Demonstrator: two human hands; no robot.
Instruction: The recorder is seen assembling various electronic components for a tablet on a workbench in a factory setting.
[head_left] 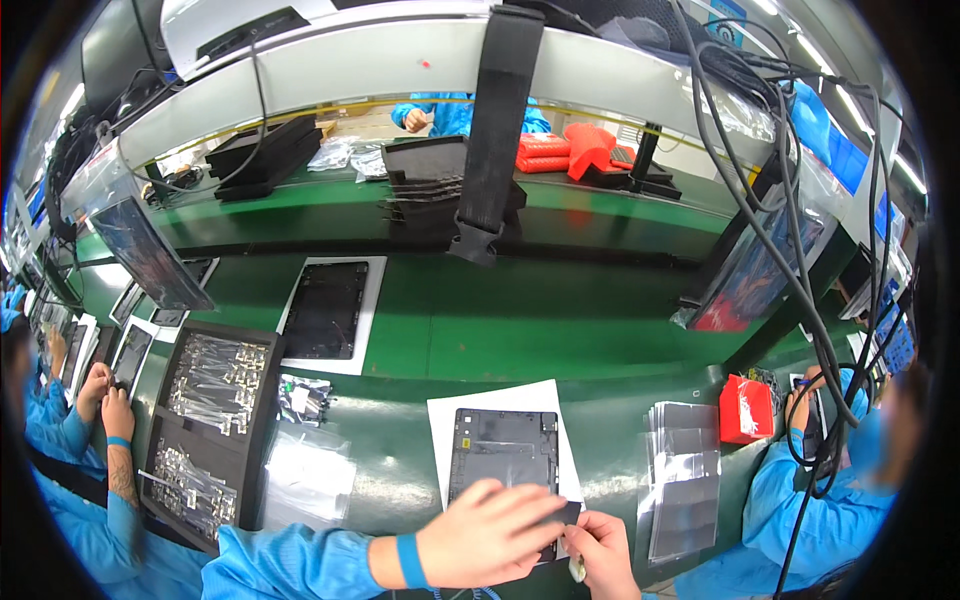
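Observation:
A dark tablet back housing [505, 440] lies on a white sheet [447, 420] in front of me. My left hand [490, 535] reaches across the housing's lower part, fingers stretched out and close together, hiding what lies under them. At the housing's lower right corner my right hand [603, 553] is closed in a pinch. A small dark piece [570, 512] shows between the left fingertips and the right fingers; which hand bears it is unclear. A small whitish piece [577, 569] sticks out below the right fingers. Around my left wrist is a blue band [411, 561].
To the left stands a black tray [262, 400] of flat cables beside clear plastic bags [310, 475]. Farther off lies another dark housing [325, 310]. Film sheets [684, 480] and a red box [746, 408] are at right. Co-workers sit both sides; cables [760, 235] hang at right.

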